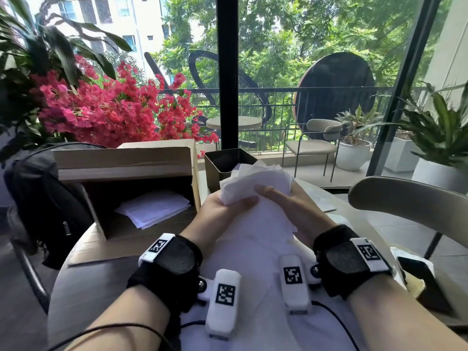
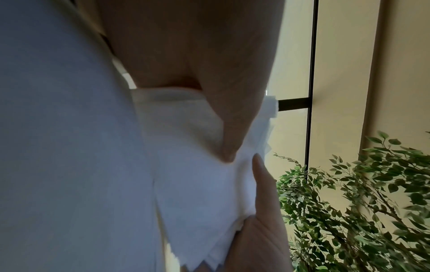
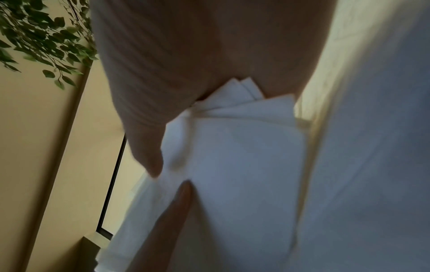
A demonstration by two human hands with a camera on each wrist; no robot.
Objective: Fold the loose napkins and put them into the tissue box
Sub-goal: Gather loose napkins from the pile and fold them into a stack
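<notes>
I'm holding a stack of white napkins (image 1: 255, 183) above the bench (image 1: 101, 282), both hands pinching it: left hand (image 1: 222, 211) thumb over the near edge, right hand (image 1: 291, 206) thumb on top, squaring edges for folding. Brass tissue box (image 1: 222, 163) is standing open just behind, ready for loading.

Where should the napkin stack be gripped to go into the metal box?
Probably by its near lower end, one hand from each side, as now: left hand and right hand pinch the napkins there. The sheets are fanned and uneven, so a two-sided pinch keeps them together, and the free top end points toward the open box behind.
</notes>
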